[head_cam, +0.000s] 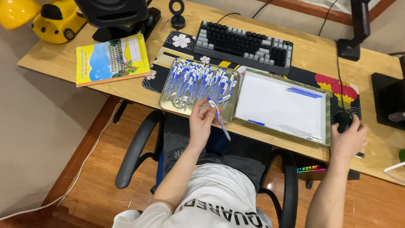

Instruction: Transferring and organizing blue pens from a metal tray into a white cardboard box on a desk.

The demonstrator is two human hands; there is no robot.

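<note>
Left of the gold metal tray (168,105) heaped with blue-and-white pens lies a yellow-bordered booklet (113,60). At the tray's near edge, the left hand (202,122) pinches one slim blue-and-white ballpoint pen (218,117), fingers curled around it, white cap up, blue barrel angled down past the desk edge. Right of the tray sits a white-lined shallow box (278,105) holding a few pens. Farther right, the right hand (348,141) cups a black computer mouse (344,120), fingers draped over it.
</note>
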